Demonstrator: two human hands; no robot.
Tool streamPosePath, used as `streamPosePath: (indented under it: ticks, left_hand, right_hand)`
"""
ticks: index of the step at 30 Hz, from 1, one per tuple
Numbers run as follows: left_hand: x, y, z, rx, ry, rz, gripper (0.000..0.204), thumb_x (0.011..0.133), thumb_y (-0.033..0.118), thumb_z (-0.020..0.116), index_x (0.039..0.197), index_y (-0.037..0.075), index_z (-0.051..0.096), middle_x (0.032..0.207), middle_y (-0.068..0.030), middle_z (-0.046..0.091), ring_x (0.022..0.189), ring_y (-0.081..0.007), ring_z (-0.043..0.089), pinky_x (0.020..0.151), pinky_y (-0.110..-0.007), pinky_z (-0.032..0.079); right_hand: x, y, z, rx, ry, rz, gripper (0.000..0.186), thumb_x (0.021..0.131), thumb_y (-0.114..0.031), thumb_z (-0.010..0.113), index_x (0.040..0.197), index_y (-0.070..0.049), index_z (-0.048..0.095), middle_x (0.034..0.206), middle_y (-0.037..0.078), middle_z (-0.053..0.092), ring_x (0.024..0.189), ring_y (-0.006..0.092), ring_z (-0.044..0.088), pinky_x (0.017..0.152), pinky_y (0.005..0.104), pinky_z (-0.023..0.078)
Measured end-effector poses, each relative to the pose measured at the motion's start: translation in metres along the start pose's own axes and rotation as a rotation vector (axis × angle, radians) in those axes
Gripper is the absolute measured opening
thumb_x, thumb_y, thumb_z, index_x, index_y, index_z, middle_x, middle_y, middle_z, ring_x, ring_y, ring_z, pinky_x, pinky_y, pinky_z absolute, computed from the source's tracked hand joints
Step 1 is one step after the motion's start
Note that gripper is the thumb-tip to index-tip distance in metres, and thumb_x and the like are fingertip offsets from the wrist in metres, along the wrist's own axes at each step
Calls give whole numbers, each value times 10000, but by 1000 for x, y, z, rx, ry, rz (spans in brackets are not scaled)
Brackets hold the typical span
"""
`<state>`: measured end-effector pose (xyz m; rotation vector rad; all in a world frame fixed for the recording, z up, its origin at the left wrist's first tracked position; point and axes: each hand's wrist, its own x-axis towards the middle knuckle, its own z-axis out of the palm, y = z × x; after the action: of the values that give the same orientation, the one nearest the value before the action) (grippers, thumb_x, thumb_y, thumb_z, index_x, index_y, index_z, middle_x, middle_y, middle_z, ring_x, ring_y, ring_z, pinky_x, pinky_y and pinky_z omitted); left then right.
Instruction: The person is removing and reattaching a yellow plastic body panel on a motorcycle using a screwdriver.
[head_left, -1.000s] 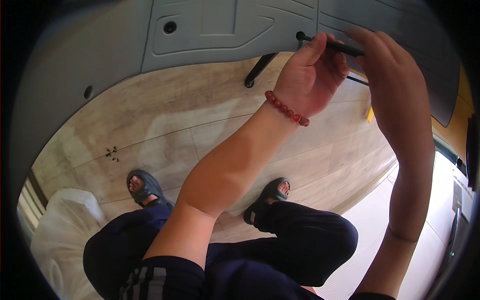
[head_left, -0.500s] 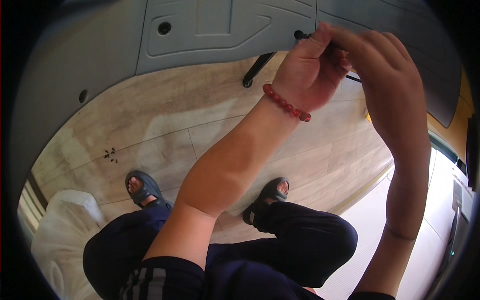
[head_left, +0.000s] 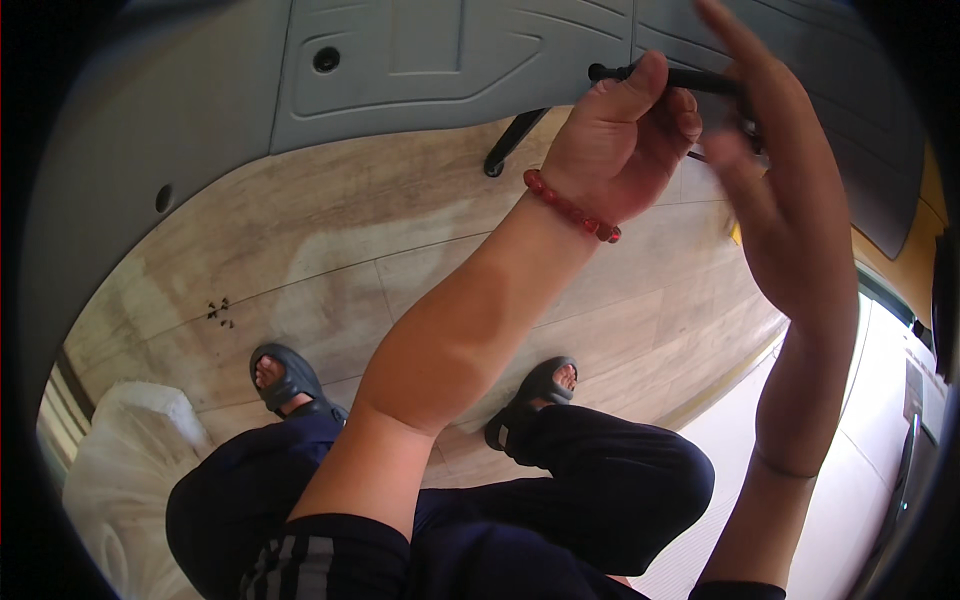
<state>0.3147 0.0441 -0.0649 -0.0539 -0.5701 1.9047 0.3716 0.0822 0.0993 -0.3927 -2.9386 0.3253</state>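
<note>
My left hand (head_left: 625,130), with a red bead bracelet (head_left: 570,207) at the wrist, closes thumb and fingers round a slim black rod (head_left: 700,80). The rod lies roughly level, its rounded left end poking out past my thumb in front of a grey moulded panel (head_left: 410,95). To the right, my right hand (head_left: 790,170) is open around the rod's far end, its fingers stretched out and the thumb smeared by motion. Part of the rod's right end hides behind that hand, so its exact kind cannot be made out.
A round dark hole (head_left: 327,60) sits in the panel. Below it stands a black leg (head_left: 515,142) on the wood-look floor (head_left: 330,270). Small dark bits (head_left: 220,312) lie at left, near a bin with a translucent bag (head_left: 140,470). A white surface (head_left: 760,450) is at right.
My right hand has come off the rod and spread its fingers, baring more of the rod. My left hand has barely moved and keeps its grip.
</note>
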Motion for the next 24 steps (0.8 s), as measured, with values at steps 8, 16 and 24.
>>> streamPosePath:
  ticks: [8, 16, 24]
  left_hand:
    - [-10, -7, 0, 6, 101, 9, 164, 1013, 214, 619, 1049, 77, 703, 1009, -84, 734, 921, -230, 686, 912, -356, 542]
    - [-9, -7, -3, -9, 104, 23, 206, 1028, 230, 597, 1127, 64, 668, 1049, -99, 726, 942, -238, 687, 936, -366, 540]
    - [-7, -1, 23, -28, 196, 45, 51, 980, 104, 660, 1027, 87, 651, 965, -67, 697, 920, -219, 660, 855, -361, 552]
  right_hand:
    - [4, 15, -16, -148, -192, -67, 255, 1021, -145, 593, 1239, -42, 677, 988, 64, 666, 884, 163, 643, 759, 304, 504]
    - [1, -3, 2, -49, 204, 335, 302, 978, -198, 664, 1236, -42, 648, 952, 142, 700, 778, 243, 685, 724, 365, 529]
    - [9, -8, -17, -262, -209, -71, 264, 961, -24, 601, 1197, -71, 709, 1138, 97, 663, 1010, 217, 665, 812, 304, 521]
